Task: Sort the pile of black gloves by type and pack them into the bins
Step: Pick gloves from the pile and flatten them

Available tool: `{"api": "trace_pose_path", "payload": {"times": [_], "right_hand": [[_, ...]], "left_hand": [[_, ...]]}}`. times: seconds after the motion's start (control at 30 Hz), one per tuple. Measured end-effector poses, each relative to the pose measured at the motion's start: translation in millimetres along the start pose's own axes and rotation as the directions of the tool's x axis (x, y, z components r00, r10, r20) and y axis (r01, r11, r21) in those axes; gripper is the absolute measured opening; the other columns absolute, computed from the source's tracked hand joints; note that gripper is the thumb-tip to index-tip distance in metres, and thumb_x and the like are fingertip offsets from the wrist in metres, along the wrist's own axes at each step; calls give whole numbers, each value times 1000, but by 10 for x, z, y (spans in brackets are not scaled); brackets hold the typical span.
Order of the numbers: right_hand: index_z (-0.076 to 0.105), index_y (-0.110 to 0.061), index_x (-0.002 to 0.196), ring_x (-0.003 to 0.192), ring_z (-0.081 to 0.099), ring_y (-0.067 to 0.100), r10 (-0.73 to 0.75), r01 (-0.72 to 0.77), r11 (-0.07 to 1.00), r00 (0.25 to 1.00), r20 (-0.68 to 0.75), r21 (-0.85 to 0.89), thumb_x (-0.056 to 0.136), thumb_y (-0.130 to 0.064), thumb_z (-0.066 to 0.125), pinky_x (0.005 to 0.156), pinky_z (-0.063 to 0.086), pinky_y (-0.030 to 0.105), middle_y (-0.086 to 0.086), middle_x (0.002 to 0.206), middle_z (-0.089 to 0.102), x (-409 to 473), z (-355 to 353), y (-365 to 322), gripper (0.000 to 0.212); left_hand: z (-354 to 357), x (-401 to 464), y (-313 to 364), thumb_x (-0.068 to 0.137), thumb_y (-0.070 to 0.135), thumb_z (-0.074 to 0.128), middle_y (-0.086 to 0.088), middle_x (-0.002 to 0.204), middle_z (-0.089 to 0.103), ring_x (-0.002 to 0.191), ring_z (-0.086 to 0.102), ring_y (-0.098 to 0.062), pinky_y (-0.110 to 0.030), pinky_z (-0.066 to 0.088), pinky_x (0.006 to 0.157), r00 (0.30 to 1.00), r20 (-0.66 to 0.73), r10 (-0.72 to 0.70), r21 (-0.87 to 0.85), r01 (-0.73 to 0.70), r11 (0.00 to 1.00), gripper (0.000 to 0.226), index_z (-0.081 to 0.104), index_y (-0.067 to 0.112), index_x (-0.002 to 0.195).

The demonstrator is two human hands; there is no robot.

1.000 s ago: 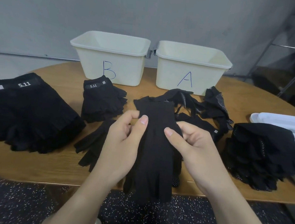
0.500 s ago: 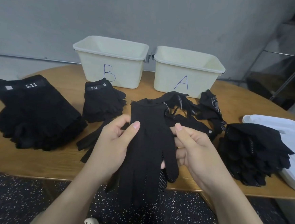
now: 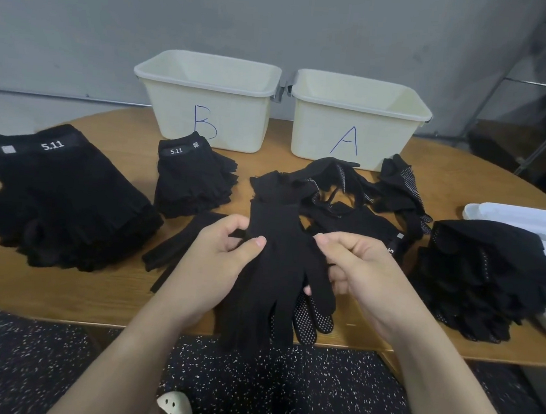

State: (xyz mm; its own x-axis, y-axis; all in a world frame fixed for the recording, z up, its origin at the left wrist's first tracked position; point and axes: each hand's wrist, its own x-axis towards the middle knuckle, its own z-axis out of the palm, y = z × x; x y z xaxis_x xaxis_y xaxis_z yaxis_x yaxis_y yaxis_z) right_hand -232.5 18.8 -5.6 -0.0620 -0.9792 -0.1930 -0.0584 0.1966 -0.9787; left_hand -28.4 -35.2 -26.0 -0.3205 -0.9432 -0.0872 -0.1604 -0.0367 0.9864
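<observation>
A pair of black full-finger gloves [image 3: 279, 272] with white grip dots hangs over the table's front edge, fingers down. My left hand [image 3: 218, 261] pinches its left side with thumb on top. My right hand [image 3: 355, 269] grips its right side, fingers curled. Two cream bins stand at the back: bin B [image 3: 208, 100] left, bin A [image 3: 357, 118] right, both look empty. A large stack of 5.11 fingerless gloves [image 3: 60, 196] lies far left, a smaller 5.11 stack [image 3: 192, 181] in front of bin B. A stack of dotted gloves [image 3: 485, 279] sits right.
Loose unsorted gloves [image 3: 357, 197] lie tangled in front of bin A. One plain glove [image 3: 180, 248] lies flat under my left wrist. A white lid or tray [image 3: 525, 220] sits at the right edge of the round wooden table [image 3: 62, 288]. Speckled floor and shoes show below.
The held gloves have slid a little lower and the dotted underside shows more. My right fingers have curled tighter on the glove's edge. The camera view has shifted slightly.
</observation>
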Motion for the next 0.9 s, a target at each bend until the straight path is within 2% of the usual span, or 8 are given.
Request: {"api": "trace_pose_path", "payload": {"times": [0.17,0.33,0.43,0.53,0.6,0.67,0.8,0.9], "right_hand": [[77,-7,102,74,74,20,-33,34,999,998,44,-41,99,-22,64,62,55,22,12,92,79,42,-39,20,20],[67,7,94,86,68,19,-134,156,981,975,175,-118,96,-28,70,83,54,32,20,90,72,45,-140,47,35],[49,18,92,79,68,12,-140,168,982,957,254,-91,101,-29,63,74,54,27,12,74,66,6,-200,35,50],[52,12,96,70,67,30,-144,142,989,946,291,27,99,-26,57,61,55,31,13,77,70,-25,-187,16,38],[57,5,96,65,60,39,-153,150,988,959,239,33,100,-27,57,56,54,38,23,77,67,16,-163,37,32],[57,4,95,60,58,37,-149,158,986,977,154,-45,102,-27,58,52,50,36,29,75,65,97,-160,77,32],[60,3,101,59,61,38,-134,143,976,989,68,-164,105,-25,57,56,52,42,32,80,68,234,-154,123,29],[62,1,97,57,63,36,-140,139,962,990,13,-233,105,-24,58,58,55,42,24,76,71,310,-147,154,27]], "left_hand": [[8,1,61,104,15,56,-10,111,78,106,74,-30,-58,52,104,990,87,-110,-195,125,973,19,71,13,115],[-47,-47,125,103,18,59,-18,124,72,120,66,-42,-60,47,108,959,267,-89,-271,164,948,28,66,8,128],[-85,-78,109,94,26,66,-30,127,65,122,56,-57,-75,36,107,954,295,-54,-292,144,945,41,64,4,128],[-79,-75,84,88,31,75,-46,119,57,103,58,-64,-67,41,89,967,255,-17,-268,88,959,55,56,-9,120],[-35,-37,69,91,30,77,-44,99,60,74,61,-47,-46,49,70,985,171,4,-176,27,984,51,54,-13,109],[9,17,37,95,25,70,-27,73,64,55,57,-23,-29,46,50,998,58,13,-98,-8,995,36,58,-8,98],[62,117,8,95,25,71,-7,76,76,62,64,-21,-35,50,57,997,-67,28,54,-25,998,11,68,14,94],[84,202,-80,91,26,76,6,69,74,54,63,-6,-31,50,60,990,-122,65,226,-36,973,11,66,23,93]]}}
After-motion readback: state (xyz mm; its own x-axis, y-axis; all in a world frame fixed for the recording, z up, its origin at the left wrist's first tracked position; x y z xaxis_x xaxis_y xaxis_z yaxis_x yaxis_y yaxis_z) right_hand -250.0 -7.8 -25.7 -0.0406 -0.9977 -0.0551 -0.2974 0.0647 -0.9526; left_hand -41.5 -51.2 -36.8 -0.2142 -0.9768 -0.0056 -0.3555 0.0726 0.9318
